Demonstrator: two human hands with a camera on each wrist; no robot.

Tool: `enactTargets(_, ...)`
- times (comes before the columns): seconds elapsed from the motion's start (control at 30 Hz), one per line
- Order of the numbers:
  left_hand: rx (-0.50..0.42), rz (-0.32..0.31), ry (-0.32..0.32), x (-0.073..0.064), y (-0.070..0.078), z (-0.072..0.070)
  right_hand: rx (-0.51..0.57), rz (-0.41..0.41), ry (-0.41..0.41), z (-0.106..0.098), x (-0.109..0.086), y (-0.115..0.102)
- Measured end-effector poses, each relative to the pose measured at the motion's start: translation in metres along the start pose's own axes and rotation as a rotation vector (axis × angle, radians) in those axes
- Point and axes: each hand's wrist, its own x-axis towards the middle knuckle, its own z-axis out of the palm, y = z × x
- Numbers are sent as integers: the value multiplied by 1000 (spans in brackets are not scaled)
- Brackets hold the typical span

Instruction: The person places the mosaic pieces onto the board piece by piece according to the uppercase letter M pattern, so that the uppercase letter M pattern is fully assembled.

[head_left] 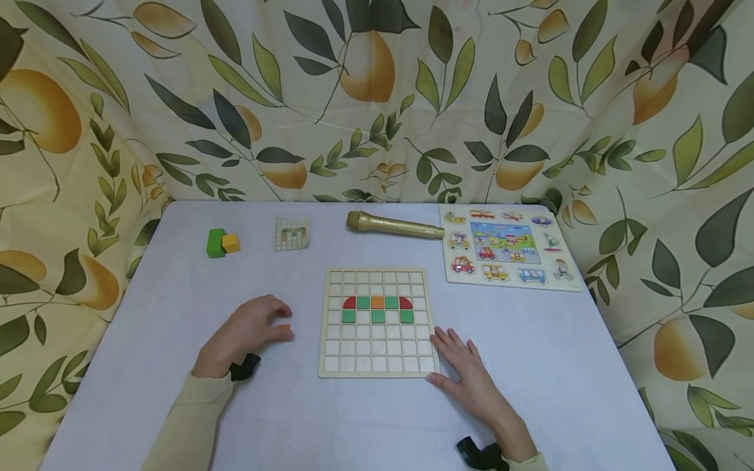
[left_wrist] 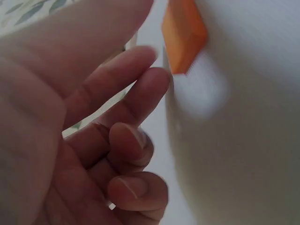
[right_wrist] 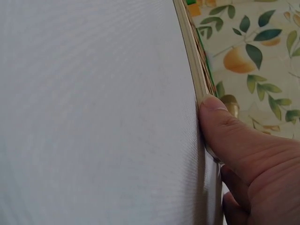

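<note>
A square wooden grid board lies at the middle of the table. One row in it holds a red rounded piece, green squares, an orange square and another red rounded piece; three green squares sit in the row beneath. Left of the board, my left hand has its thumb and index finger parted around an orange block on the table; a gap shows between index finger and block. My right hand rests at the board's right edge, its thumb touching the rim and its fingers extended.
At the back left stand a green block and a yellow block. A pattern card lies to their right. Farther right are a gold microphone and a vehicle picture board. Patterned cloth hangs behind the table.
</note>
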Motion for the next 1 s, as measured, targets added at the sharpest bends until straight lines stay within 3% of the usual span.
enactTargets(0.13,12,-4,-33,-5,-4,1,3,-4,8,0,0,0)
enactTargets(0.33,-8,14,-35,-9,-6,1,8,-5,13,0,-1,0)
enactTargets(0.8,19,43,-8,-10,-5,2,11,3,2,0,-1,0)
enactTargets(1.0,-14,42,25,-11,-4,1,11,3,2,1,-1,1)
